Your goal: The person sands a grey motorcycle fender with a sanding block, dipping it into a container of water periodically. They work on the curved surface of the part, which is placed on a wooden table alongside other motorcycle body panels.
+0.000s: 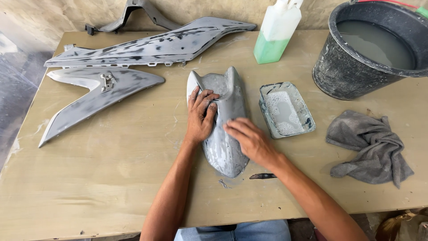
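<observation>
A grey, wet motorcycle fender panel [225,147] lies lengthwise at the middle of the wooden table [102,178]. My left hand [200,114] rests flat on its left side near the forked upper end, pressing it down. My right hand [249,138] lies flat on the panel's right side, fingers together pointing left; whether something thin is under the fingers cannot be told.
Two long grey primed body panels [147,44] [96,96] lie at the left back. A rectangular tub of soapy water [286,109], a plastic bottle of green liquid [276,31], a black bucket of murky water [374,49] and a grey rag [372,145] are on the right.
</observation>
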